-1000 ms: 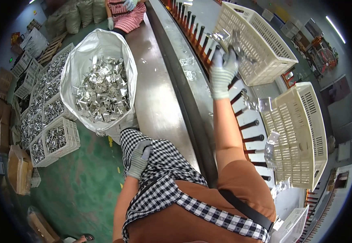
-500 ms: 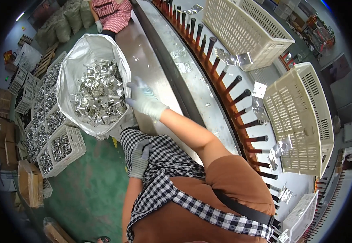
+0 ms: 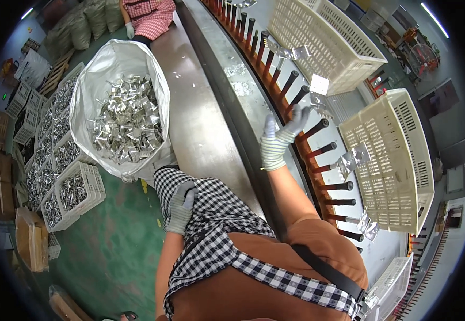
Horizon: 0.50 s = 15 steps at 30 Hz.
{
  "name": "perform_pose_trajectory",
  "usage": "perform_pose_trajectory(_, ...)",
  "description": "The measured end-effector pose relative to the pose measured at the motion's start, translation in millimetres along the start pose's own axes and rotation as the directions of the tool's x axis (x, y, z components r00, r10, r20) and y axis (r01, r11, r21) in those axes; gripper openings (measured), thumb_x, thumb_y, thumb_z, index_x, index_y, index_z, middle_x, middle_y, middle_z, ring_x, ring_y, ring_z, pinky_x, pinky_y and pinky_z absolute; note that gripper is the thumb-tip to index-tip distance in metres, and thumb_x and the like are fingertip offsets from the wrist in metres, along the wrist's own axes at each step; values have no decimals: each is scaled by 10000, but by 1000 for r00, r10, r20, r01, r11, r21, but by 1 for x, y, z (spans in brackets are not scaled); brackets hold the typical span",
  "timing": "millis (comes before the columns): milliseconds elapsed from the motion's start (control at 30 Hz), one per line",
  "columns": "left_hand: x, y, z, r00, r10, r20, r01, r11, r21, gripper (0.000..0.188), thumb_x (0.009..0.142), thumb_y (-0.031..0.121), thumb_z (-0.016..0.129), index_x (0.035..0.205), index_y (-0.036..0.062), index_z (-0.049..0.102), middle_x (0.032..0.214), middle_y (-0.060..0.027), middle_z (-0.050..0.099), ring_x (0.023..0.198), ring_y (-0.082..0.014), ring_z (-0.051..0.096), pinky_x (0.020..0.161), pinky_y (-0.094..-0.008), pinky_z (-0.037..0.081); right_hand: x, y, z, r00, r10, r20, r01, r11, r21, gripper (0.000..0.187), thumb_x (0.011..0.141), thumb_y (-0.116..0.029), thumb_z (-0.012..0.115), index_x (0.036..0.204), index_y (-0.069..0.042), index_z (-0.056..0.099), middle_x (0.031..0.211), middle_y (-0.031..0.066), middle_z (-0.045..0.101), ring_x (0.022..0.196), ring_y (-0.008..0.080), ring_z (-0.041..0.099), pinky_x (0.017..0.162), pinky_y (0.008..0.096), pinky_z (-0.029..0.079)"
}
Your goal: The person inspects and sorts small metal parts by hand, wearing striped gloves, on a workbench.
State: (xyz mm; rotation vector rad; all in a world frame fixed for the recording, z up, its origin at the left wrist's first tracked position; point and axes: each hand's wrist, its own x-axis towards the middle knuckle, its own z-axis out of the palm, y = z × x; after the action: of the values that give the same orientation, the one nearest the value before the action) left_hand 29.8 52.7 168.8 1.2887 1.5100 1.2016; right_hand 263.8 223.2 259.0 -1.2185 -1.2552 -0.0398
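My right hand (image 3: 283, 139), in a striped pale glove, is raised beside a curved row of rods with black tips (image 3: 314, 128). Its thumb and fingers are spread, and nothing shows between them. Just beyond the fingertips, a shiny bent metal piece (image 3: 319, 95) hangs at the row. My left hand (image 3: 181, 207), also gloved, rests on the black-and-white checked apron (image 3: 219, 200) over my lap, fingers loosely bent, with no object seen in it. To the left, a large white sack (image 3: 85, 112) stands open, heaped with small shiny metal pieces (image 3: 128, 120).
Behind the rods stand cream slotted crates (image 3: 387, 166). A steel bench (image 3: 206, 115) runs between sack and rods. Crates full of metal parts (image 3: 74, 190) cover the floor at left. A person in a red checked apron (image 3: 149, 18) sits at the far end.
My right hand has left the sack's rim and moved right across the bench to the rods. The metal pieces along the row have shifted. My left hand stays on my lap.
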Motion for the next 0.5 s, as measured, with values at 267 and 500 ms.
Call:
perform_pose_trajectory(267, -2, -10, -2, 999, 43, -10, -42, 995, 91, 195, 850, 100, 483, 1005, 4, 554, 876, -138, 574, 729, -185, 597, 682, -293, 479, 69, 24, 37, 1000, -4, -30, -4, 966, -257, 672, 744, -270, 623, 1276, 39, 353, 1276, 279, 349, 1196, 390, 317, 1023, 417, 234)
perform_pose_trajectory(500, -4, 1, -2, 998, 47, -31, -43, 994, 104, 204, 831, 86, 497, 1005, 5, 564, 947, -166, 593, 821, -269, 597, 754, -323, 467, 93, -116, 78, 918, -381, -109, 393, 911, 128, 482, 772, -241, 595, 1158, 24, 484, 1065, 187, 561, 1033, 314, 494, 935, 380, 336)
